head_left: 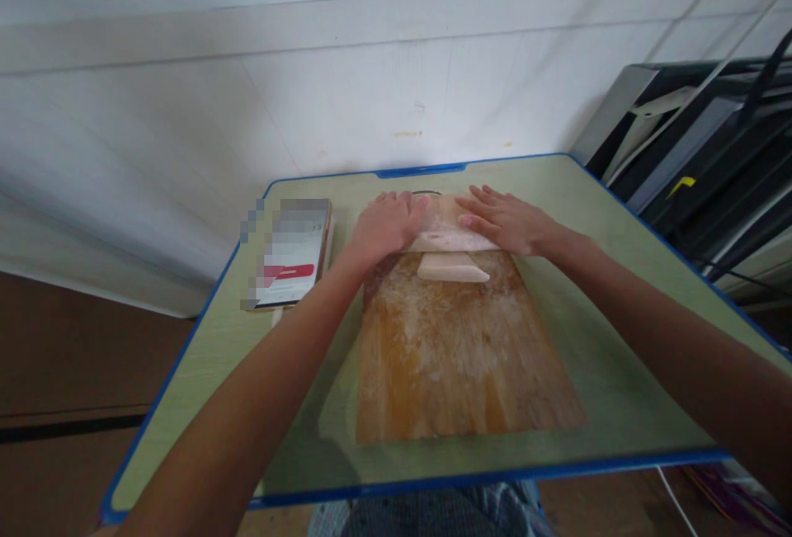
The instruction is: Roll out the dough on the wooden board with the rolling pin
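A thick, pale, floury roll [440, 228] lies crosswise at the far end of a wooden board [458, 355]; it looks like a rolling pin with dough about it, though I cannot tell where one ends and the other begins. From under its near side a flat strip of dough [453, 266] sticks out towards me. My left hand [391, 225] rests on the roll's left end, palm down, fingers stretched over the top. On the right end lies my right hand [504, 219], flat with its fingers spread. Both palms hide the roll's ends.
A pale green table [290, 405] with a blue edge bears the board. Left of the board lies a phone [294, 252] with a lit screen, partly blurred. A white wall [346, 100] stands behind the table. Dark flat items [699, 149] lean beside its right edge.
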{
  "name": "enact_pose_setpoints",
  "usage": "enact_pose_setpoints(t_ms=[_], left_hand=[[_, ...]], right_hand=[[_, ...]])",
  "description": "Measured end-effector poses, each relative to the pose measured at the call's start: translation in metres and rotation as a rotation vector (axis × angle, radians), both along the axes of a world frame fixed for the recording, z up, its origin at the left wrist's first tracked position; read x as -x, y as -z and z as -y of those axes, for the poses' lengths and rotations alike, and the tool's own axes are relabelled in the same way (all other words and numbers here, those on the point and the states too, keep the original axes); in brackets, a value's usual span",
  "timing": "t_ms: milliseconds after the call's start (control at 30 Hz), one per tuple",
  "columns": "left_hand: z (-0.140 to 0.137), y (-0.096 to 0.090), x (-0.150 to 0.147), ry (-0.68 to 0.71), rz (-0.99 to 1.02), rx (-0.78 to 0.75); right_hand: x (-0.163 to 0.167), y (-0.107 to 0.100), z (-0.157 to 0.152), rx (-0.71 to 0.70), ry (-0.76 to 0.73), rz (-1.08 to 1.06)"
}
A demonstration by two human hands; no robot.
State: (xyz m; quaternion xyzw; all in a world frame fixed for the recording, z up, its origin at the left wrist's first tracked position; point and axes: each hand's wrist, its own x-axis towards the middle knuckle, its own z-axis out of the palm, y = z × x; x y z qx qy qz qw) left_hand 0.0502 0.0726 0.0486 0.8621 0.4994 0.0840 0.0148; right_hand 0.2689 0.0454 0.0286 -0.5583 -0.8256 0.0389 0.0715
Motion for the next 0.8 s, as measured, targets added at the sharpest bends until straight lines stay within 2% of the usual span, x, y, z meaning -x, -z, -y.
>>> enact_pose_setpoints(t_ms=[200, 433, 700, 800], left_hand=[[-0.011, 0.004, -0.001, -0.012, 0.04, -0.017], [-0.02, 0.002, -0.003, -0.112, 0.075, 0.011], [-0.017, 0.0, -0.003, -0.136, 0.023, -0.04], [-0.015, 0.001, -0.002, -0.119, 0.004, -0.062]], right_hand=[[0.001, -0.001, -0.009, 0.006, -0.028, -0.033], [0.004, -0.005, -0.017, -0.024, -0.002, -0.072], [0.008, -0.008, -0.011, -0.094, 0.024, -0.125], [0.009, -0.007, -0.006, -0.09, 0.081, -0.131]])
